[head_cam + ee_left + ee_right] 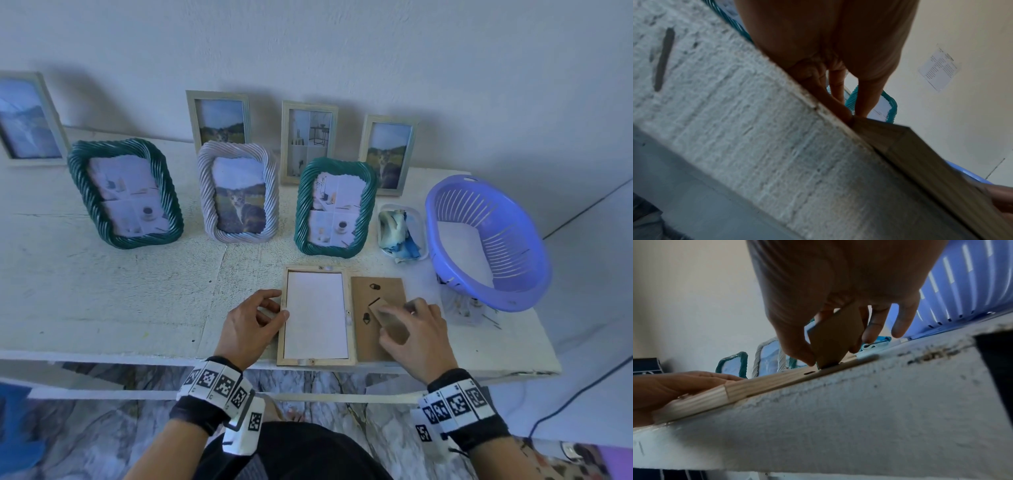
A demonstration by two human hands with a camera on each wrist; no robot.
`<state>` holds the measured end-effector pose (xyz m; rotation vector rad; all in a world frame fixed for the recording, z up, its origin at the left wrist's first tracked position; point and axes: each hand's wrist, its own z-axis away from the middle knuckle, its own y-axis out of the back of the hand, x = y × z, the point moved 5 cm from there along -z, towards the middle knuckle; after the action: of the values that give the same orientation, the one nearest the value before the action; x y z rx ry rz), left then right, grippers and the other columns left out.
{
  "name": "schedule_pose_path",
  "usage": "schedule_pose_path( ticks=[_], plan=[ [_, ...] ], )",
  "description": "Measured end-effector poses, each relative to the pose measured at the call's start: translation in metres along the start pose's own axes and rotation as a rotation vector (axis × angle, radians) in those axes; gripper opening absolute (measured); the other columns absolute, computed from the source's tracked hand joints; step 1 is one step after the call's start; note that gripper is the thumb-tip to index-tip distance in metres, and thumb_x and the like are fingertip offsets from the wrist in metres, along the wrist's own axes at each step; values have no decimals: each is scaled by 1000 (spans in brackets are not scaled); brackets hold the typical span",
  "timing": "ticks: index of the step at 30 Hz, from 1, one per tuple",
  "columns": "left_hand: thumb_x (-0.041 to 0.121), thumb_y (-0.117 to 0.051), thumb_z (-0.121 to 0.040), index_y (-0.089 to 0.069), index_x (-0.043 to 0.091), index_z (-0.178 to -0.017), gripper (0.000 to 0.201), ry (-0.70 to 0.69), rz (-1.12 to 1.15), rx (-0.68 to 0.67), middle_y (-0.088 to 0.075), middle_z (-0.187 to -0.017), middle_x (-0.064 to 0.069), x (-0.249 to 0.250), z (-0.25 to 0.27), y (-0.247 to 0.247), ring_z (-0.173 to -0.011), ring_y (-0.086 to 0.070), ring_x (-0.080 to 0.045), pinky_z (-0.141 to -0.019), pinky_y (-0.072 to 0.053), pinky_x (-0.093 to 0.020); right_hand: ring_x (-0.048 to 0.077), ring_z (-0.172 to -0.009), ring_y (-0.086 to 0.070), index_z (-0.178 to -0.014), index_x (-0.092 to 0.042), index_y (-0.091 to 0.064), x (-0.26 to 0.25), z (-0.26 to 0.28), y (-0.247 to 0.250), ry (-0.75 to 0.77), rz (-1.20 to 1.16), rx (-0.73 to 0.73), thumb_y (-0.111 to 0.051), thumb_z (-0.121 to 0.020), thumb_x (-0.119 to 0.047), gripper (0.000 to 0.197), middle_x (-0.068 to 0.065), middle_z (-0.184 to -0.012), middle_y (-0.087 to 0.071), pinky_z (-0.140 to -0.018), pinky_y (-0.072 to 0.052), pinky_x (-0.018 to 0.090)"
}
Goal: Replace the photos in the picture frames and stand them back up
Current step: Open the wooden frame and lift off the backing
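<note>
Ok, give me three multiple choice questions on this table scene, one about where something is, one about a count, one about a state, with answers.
1. Where does the brown backing board lie?
A. Right of the open wooden frame
B. Inside the purple basket
C. Behind the white twisted frame

2. How many green twisted frames stand on the table?
A. One
B. Two
C. Four

3. How is the open wooden frame?
A. Standing upright
B. Leaning on the wall
C. Lying flat, back open

Answers: 1 A, the board lies by the frame's right edge, under the right hand. 2 B, one far left, one right of centre. 3 C, white paper shows inside while the left hand steadies it.
</note>
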<state>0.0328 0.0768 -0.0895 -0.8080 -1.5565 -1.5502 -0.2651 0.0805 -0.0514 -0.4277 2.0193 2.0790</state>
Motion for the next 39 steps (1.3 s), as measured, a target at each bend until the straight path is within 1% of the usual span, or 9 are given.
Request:
schedule_pose_path(
  ticks=[4,7,9,13,15,18,28,36,39],
  plan=[
    [26,-74,-84,-64,30,-111,30,9,17,-8,-68,-85,15,0,0,0,-64,-62,-3,-64,-50,-17,19,-93,-42,-113,-36,-67,-4,1,-8,13,29,-61,-48,-74,-56,47,-4,-97,-44,-78,-42,37],
    [26,-74,-84,-63,31,-112,30,13,21,-15,-68,-86,14,0,0,0,-64,-62,-2,-63,-49,-15,23,-104,-43,-110,-31,-66,-18,-3,-2,47,-23,9,-52,-76,-54,43,1,-114,-45,-83,-47,44],
    [26,-74,-84,-63,30,-112,30,8,19,-10,-68,-86,13,0,0,0,-64,-62,-3,-64,-50,-17,27,-119,-37,-119,-29,-61,-36,-5,-4,93,-59,-14,-55,-79,-54,48,6,-131,-41,-93,-46,46],
    [26,-74,-84,-65,28,-113,31,4,25,0,-68,-86,12,-2,0,0,-65,-62,-4,-67,-54,-23,28,-146,-5,-148,-43,-18,-76,-11,-21,157,20,-235,-47,-76,-77,85,7,-160,0,-112,-28,49],
    [26,-74,-84,-65,29,-113,31,1,27,-3,-68,-86,11,-2,0,0,-65,-63,-4,-67,-55,-24,33,-147,9,-149,-47,2,-90,-16,-34,172,127,-318,-45,-71,-85,99,10,-160,16,-116,-14,51],
    [26,-74,-84,-64,30,-112,30,-1,27,-12,-68,-86,12,-1,0,0,-66,-63,-5,-65,-53,-19,40,-143,21,-147,-49,13,-103,-20,-50,185,155,-379,-47,-63,-90,111,17,-156,25,-117,0,54],
    [24,-73,-85,-63,30,-113,31,-11,36,-12,-67,-85,12,-1,0,0,-67,-63,-6,-64,-52,-16,43,-142,22,-148,-47,8,-104,-27,-61,189,228,-412,-30,-48,-99,119,23,-156,18,-115,2,57],
    [24,-74,-85,-63,32,-112,31,-13,38,-12,-67,-87,11,-1,0,0,-67,-63,-6,-68,-54,-23,44,-144,9,-151,-43,1,-108,-31,-57,164,213,-391,-50,-57,-91,117,22,-158,8,-117,-4,53],
    [24,-74,-84,-63,33,-111,31,-16,43,-12,-67,-86,11,0,1,0,-67,-63,-6,-66,-53,-21,44,-143,-5,-150,-45,2,-111,-33,-51,155,189,-346,-54,-59,-88,115,22,-157,-7,-116,-12,53]
  ],
)
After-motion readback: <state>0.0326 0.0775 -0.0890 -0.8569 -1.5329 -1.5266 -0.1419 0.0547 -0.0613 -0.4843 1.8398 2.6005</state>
